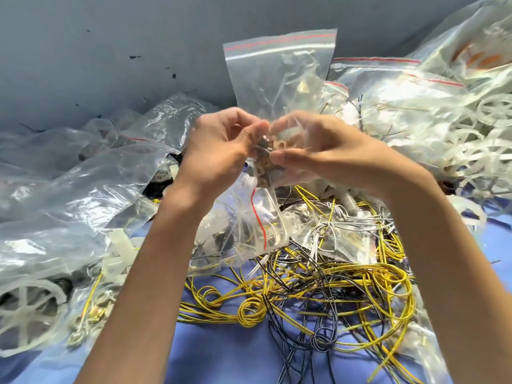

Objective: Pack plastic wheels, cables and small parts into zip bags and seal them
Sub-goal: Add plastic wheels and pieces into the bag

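The left hand (219, 151) and right hand (318, 156) each pinched the zip bag (279, 70), small parts (263, 169) bunched inside the grip. Its red-striped top stood above the grip; yellow cables (304, 275) lay below on the surface (221, 342).

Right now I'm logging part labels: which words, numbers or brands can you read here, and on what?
None can be read.
Orange print on the large plastic bag, far right: too blurred to read.
Held zip bag: only a red line, no writing.
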